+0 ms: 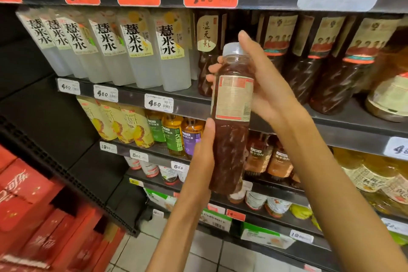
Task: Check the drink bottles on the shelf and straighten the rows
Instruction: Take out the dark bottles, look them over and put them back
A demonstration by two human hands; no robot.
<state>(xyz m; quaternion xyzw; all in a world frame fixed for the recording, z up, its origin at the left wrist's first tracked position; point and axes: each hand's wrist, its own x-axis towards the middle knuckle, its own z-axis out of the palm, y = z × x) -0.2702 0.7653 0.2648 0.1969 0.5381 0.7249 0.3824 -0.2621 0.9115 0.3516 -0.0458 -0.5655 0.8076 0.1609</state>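
I hold a dark brown drink bottle (230, 117) with a white cap and a beige back label upright in front of the shelf. My right hand (262, 81) grips its upper part near the cap and label. My left hand (204, 150) holds its lower half, thumb along the side. Behind it, a row of similar dark bottles (318, 57) stands on the shelf (353, 117), with a gap behind the held bottle. One dark bottle (207, 51) stands left of that gap.
Clear square bottles with white labels (136, 48) fill the shelf's left part. Lower shelves carry yellow juice bottles (123, 126), green and purple tea bottles (176, 137) and amber bottles (375, 172). Red drink cartons (33, 205) are stacked at lower left on the tiled floor.
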